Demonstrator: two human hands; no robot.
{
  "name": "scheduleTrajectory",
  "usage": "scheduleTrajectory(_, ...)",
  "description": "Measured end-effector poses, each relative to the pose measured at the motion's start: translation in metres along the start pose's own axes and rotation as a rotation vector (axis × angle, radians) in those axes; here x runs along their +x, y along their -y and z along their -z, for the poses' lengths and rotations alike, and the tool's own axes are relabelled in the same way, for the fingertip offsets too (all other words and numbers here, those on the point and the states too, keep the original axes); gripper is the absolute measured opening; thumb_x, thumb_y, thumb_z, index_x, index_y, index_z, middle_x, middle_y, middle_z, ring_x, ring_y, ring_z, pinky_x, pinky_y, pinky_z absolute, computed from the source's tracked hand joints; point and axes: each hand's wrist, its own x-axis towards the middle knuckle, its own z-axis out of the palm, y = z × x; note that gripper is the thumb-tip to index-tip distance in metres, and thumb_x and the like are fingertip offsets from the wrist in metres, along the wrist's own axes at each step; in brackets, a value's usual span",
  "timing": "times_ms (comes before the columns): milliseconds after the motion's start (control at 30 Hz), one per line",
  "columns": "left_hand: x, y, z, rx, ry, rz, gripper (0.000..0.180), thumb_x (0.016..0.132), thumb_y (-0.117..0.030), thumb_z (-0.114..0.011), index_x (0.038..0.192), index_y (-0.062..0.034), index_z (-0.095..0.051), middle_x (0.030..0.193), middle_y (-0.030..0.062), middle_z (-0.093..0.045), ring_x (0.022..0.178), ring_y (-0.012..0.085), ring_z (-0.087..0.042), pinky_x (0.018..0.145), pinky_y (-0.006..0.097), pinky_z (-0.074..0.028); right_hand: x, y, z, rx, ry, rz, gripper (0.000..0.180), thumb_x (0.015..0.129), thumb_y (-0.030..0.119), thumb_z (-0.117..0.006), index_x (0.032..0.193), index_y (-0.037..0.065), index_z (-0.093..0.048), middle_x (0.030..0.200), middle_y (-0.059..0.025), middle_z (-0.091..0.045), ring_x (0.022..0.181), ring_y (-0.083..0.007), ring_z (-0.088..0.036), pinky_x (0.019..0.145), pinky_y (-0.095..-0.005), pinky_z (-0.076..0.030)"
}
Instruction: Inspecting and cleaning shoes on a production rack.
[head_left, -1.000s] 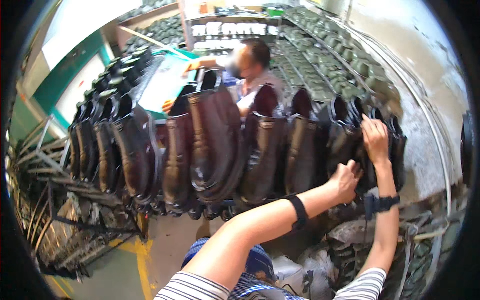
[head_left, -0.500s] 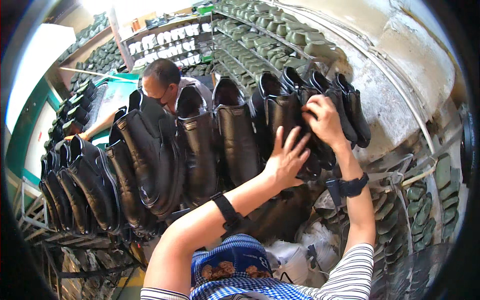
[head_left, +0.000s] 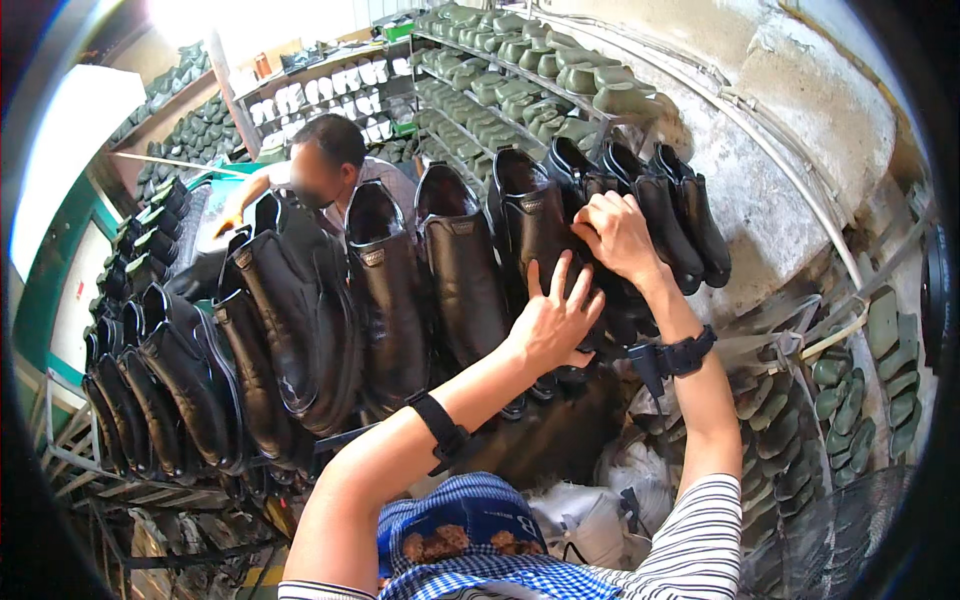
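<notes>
A row of black slip-on shoes (head_left: 465, 270) hangs toe-down across the rack in front of me. My left hand (head_left: 555, 320) rests with spread fingers on the lower part of a black shoe (head_left: 540, 225) right of the middle. My right hand (head_left: 618, 235) is closed in a pinch at the upper of the neighbouring black shoe (head_left: 571, 160); what its fingertips hold is hidden. Further right hang two more black shoes (head_left: 668, 225), close beside the right wrist.
Across the rack a person (head_left: 335, 165) works at a table. Shelves of olive-green shoe lasts (head_left: 505, 90) stand behind, with a shelf of white ones (head_left: 325, 90) at their left. White sacks (head_left: 590, 520) lie below my arms. Green lasts (head_left: 845, 420) hang at the right.
My right hand's fingers have curled into a pinch, and it has shifted slightly left and down. My left hand has moved a little left and lower. The person's arm across the rack has moved up.
</notes>
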Motion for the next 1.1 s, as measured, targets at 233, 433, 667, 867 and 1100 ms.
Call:
scheduleTrajectory(233, 0.009, -0.010, -0.003, 0.006, 0.091, -0.033, 0.084, 0.059, -0.058, -0.069, 0.127, -0.0124, -0.046, 0.140, 0.0122, -0.032, 0.132, 0.0397, -0.019, 0.094, 0.067, -0.029, 0.022, -0.023, -0.003, -0.160, -0.165, -0.024, 0.010, 0.077, 0.022, -0.064, 0.077, 0.012, -0.063, 0.077, -0.0036, -0.058, 0.077, -0.0210, -0.057, 0.070, -0.0364, -0.041)
scheduleTrajectory(433, 0.004, -0.004, -0.009, -0.010, 0.060, -0.002, 0.084, 0.059, -0.056, -0.069, 0.127, -0.0127, -0.046, 0.139, 0.0101, -0.032, 0.132, 0.0382, -0.020, 0.095, 0.067, -0.028, 0.000, -0.004, 0.009, 0.677, 0.047, -0.360, 0.014, 0.084, 0.015, -0.061, 0.089, 0.003, -0.063, 0.082, -0.0110, -0.063, 0.073, -0.0221, -0.061, 0.066, -0.0302, -0.047)
scheduleTrajectory(667, 0.007, -0.006, -0.011, -0.034, 0.071, -0.024, 0.084, 0.057, -0.055, -0.071, 0.127, -0.0141, -0.046, 0.138, 0.0079, -0.034, 0.131, 0.0360, -0.025, 0.096, 0.067, -0.027, -0.008, 0.009, -0.002, 0.479, 0.165, -0.266, 0.013, 0.085, 0.013, -0.056, 0.091, 0.002, -0.060, 0.085, -0.0161, -0.063, 0.080, -0.0312, -0.062, 0.067, -0.0346, -0.049)
scheduleTrajectory(867, 0.005, -0.007, -0.007, -0.003, 0.095, -0.009, 0.087, 0.057, -0.059, -0.069, 0.128, -0.0144, -0.046, 0.134, 0.0069, -0.037, 0.127, 0.0352, -0.031, 0.095, 0.065, -0.030, -0.005, 0.016, 0.010, 0.452, 0.451, -0.261, 0.025, 0.085, 0.027, -0.055, 0.090, 0.002, -0.059, 0.081, -0.0204, -0.061, 0.079, -0.0377, -0.060, 0.067, -0.0413, -0.047)
scheduleTrajectory(1100, 0.007, -0.005, -0.012, -0.027, 0.112, -0.002, 0.085, 0.060, -0.059, -0.068, 0.129, -0.0154, -0.045, 0.131, 0.0051, -0.042, 0.124, 0.0332, -0.035, 0.099, 0.064, -0.027, -0.009, 0.028, -0.004, 0.474, 0.289, -0.197, 0.023, 0.081, 0.021, -0.055, 0.069, 0.001, -0.052, 0.063, -0.0207, -0.055, 0.062, -0.0386, -0.057, 0.054, -0.0428, -0.045)
